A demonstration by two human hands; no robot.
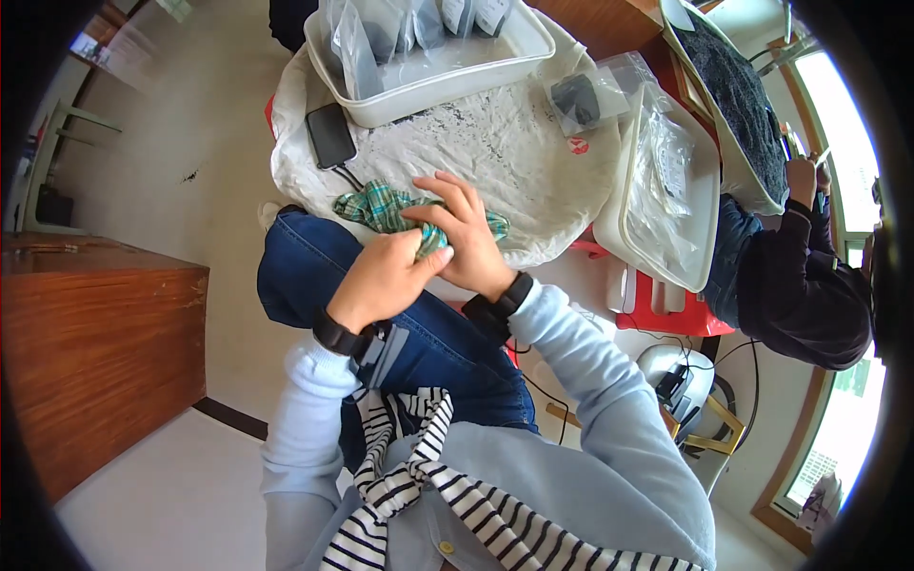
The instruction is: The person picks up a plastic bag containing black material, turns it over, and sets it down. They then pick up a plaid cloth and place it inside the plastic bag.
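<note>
A green plaid cloth is bunched up at the near edge of the covered round table, under and between my two hands. My left hand is closed on the cloth from below, its fingertips hidden in the folds and its thumb pointing to the right. Over the cloth from the right comes my right hand, some fingers stretched forward and others bent onto the fabric. The two hands meet at the bunched part. A dark phone with a cable lies just beyond the cloth.
A white tray of clear bags with dark contents stands at the table's far side. One such bag lies to the right, near a white bin of clear bags. A large container of black material and another person are farther right.
</note>
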